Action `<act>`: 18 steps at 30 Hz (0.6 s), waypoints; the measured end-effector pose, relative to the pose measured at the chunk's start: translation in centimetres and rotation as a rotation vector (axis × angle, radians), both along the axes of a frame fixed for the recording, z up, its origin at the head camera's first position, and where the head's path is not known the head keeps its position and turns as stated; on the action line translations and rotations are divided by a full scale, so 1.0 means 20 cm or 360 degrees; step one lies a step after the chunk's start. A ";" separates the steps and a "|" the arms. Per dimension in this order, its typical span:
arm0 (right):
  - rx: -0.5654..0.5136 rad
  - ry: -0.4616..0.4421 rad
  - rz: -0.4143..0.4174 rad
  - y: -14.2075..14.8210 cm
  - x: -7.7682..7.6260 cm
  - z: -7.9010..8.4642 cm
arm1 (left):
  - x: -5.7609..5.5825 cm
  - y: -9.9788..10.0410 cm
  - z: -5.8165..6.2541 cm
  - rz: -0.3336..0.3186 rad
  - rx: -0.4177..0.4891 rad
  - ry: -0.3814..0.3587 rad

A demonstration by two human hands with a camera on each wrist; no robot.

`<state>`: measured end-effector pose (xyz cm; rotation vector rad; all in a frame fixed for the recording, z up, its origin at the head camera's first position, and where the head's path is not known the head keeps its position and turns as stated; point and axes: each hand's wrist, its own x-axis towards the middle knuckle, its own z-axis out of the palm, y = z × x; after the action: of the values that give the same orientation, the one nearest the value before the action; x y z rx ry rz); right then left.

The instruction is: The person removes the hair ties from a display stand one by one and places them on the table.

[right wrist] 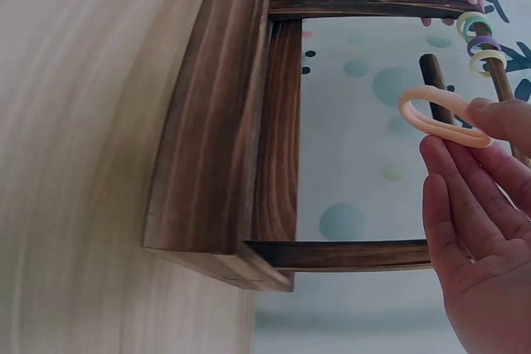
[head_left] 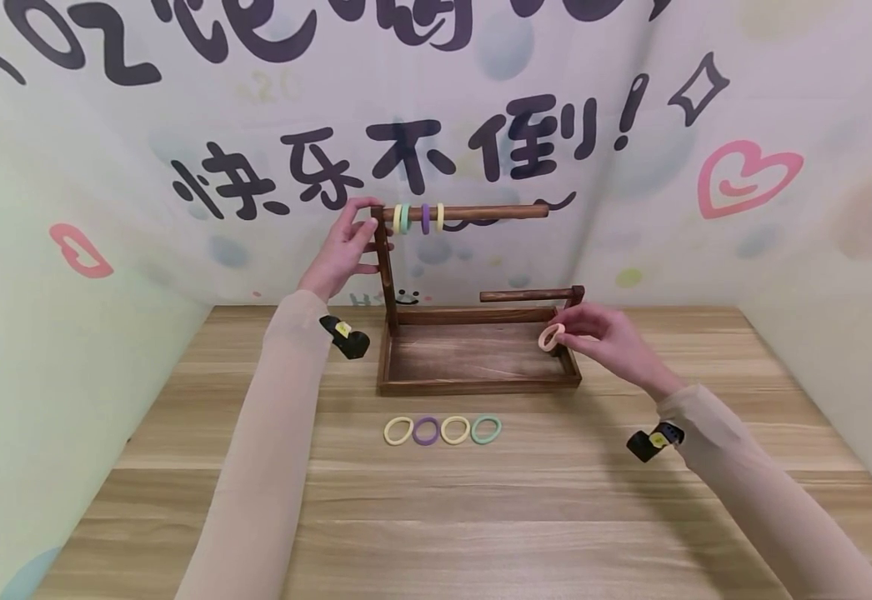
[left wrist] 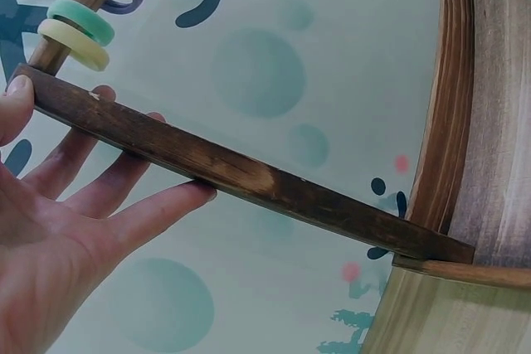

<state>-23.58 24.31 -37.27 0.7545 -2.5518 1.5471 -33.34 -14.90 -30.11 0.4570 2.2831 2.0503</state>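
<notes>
My left hand [head_left: 337, 257] holds the top of the tall post [left wrist: 207, 167] of a dark wooden rack, thumb at its upper end and fingers behind it. My right hand [head_left: 610, 340] pinches a peach hair tie [right wrist: 448, 132] between thumb and fingertips. It is at the rack's right end, just below the short lower rod [head_left: 522, 296]; in the right wrist view the loop overlaps that rod's tip. On the long upper rod [head_left: 496, 212] hang a yellow hair tie [left wrist: 75, 45], a green one [left wrist: 80, 21], a purple one [head_left: 426, 218] and another yellow one [head_left: 440, 218].
The rack's shallow tray [head_left: 458, 354] stands on a wood-grain table [head_left: 436, 533]. In front of it lie a yellow loop [head_left: 397, 443], a purple loop [head_left: 426, 443], another yellow loop [head_left: 454, 442] and a green loop [head_left: 485, 442] in a row. A printed cloth [head_left: 293, 92] hangs behind.
</notes>
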 end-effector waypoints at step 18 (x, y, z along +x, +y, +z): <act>0.0002 -0.0175 0.0045 0.02 0.04 -0.15 | 0.01 0.00 0.00 0.0010 -0.0009 -0.0012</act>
<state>-22.76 24.71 -40.34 0.7283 -2.6300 1.6401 -33.17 -14.94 -30.07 0.4419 2.2888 2.0441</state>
